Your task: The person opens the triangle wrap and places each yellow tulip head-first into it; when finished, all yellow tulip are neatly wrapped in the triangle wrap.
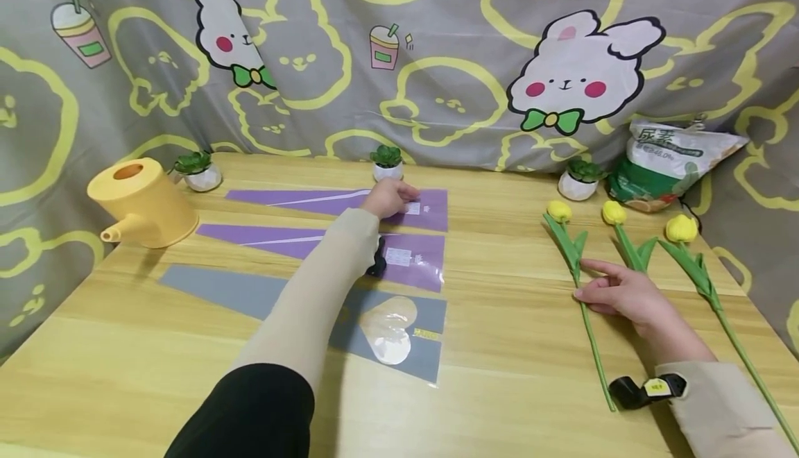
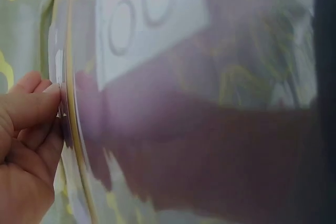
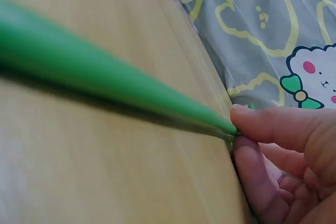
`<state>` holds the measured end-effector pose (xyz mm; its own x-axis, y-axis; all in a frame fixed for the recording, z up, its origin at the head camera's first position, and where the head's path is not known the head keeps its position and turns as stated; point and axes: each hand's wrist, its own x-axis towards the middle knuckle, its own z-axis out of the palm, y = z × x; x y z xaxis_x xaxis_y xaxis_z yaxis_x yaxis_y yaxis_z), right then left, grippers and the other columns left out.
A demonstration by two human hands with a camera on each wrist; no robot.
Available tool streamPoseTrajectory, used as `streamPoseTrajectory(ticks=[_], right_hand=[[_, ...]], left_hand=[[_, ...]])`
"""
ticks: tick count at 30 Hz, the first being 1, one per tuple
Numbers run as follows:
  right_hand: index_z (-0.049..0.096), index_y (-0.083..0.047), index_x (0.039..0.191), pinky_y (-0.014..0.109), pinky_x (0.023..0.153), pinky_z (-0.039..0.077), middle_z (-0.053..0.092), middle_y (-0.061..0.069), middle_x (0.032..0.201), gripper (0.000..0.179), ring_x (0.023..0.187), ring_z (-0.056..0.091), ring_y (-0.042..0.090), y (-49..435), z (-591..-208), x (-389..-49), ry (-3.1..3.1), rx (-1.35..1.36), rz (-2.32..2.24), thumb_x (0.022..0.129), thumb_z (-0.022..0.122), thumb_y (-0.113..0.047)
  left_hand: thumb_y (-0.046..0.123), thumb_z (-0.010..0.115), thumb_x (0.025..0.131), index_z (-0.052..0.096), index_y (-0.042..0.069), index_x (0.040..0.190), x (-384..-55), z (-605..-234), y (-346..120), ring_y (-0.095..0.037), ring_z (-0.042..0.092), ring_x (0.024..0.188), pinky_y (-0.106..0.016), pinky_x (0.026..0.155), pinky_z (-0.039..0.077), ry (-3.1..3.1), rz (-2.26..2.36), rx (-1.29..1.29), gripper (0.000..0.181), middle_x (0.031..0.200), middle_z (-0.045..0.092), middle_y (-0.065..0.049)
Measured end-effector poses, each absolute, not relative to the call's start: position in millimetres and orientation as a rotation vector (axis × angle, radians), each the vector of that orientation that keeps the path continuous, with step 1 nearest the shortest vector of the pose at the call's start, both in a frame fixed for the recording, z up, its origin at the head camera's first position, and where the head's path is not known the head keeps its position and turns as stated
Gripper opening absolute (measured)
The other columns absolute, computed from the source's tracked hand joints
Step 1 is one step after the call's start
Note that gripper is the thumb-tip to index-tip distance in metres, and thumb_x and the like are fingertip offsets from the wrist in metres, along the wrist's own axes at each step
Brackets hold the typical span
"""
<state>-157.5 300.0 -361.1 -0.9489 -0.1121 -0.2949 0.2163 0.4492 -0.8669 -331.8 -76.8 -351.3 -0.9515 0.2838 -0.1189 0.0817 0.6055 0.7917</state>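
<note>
On the left of the table, my left hand (image 1: 388, 198) is at the far purple flower sleeve (image 1: 433, 211). Thumb and fingers pinch the sleeve's edge in the left wrist view. Below it lie a second purple flower sleeve (image 1: 431, 264) and a grey one (image 1: 431, 347) with a clear heart window, partly covered by my forearm. Over on the right, my right hand (image 1: 630, 295) pinches the stem of the leftmost yellow tulip (image 1: 591, 333) between thumb and index finger, just under its leaves. That stem (image 3: 121, 77) looms large and green in the right wrist view.
Two more yellow tulips, a middle one (image 1: 614, 213) and a right one (image 1: 682, 227), lie beside and partly under my right arm. A yellow watering can (image 1: 150, 201) stands at the left. Small potted succulents (image 1: 387, 163) and a white-green bag (image 1: 668, 166) line the back.
</note>
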Motion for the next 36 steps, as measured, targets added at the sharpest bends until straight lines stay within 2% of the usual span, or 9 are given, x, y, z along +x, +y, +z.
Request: streamPoseTrajectory(ticks=[7,14,18,25,36], right_hand=[[0.031,0.011,0.132,0.020,0.065,0.053,0.063,-0.018,0.076,0.067,0.072,0.060,-0.002,302,-361,-157,2.427,0.165,-1.470,0.083,0.069,-0.015],[0.045,0.009,0.121,0.020,0.063,0.052,0.064,-0.019,0.075,0.052,0.070,0.059,-0.001,304,-360,-157,2.428,0.202,-1.473,0.082,0.069,-0.016],[0.046,0.010,0.122,0.021,0.064,0.053,0.062,-0.016,0.079,0.056,0.070,0.058,-0.001,301,-358,-158,2.465,0.200,-1.413,0.082,0.070,-0.020],[0.045,0.008,0.120,0.024,0.064,0.054,0.062,-0.004,0.079,0.062,0.070,0.061,0.005,293,-351,-163,2.511,0.178,-1.251,0.080,0.072,-0.030],[0.045,0.003,0.101,0.027,0.056,0.052,0.058,0.002,0.069,0.044,0.063,0.058,0.012,282,-344,-168,2.494,0.123,-1.060,0.081,0.071,-0.027]], left_hand=[[-0.017,0.058,0.076,0.064,0.002,0.114,-337,-348,-67,-0.019,0.058,0.112,-0.025,0.095,0.044,2.645,1.199,0.330,0.044,0.118,0.063,-0.009],[-0.013,0.061,0.076,0.066,0.003,0.110,-339,-350,-66,-0.019,0.061,0.107,-0.025,0.091,0.046,2.705,1.168,0.341,0.038,0.113,0.066,-0.008],[-0.014,0.060,0.076,0.067,0.002,0.109,-337,-352,-70,-0.019,0.062,0.104,-0.024,0.085,0.048,2.724,1.190,0.335,0.036,0.111,0.067,-0.009],[-0.014,0.055,0.077,0.067,0.002,0.109,-335,-356,-77,-0.020,0.064,0.100,-0.020,0.069,0.047,2.686,1.329,0.272,0.038,0.107,0.068,-0.011],[-0.015,0.058,0.077,0.065,-0.005,0.100,-336,-368,-80,-0.021,0.063,0.087,-0.020,0.069,0.050,2.595,1.622,0.158,0.026,0.099,0.067,-0.018]])
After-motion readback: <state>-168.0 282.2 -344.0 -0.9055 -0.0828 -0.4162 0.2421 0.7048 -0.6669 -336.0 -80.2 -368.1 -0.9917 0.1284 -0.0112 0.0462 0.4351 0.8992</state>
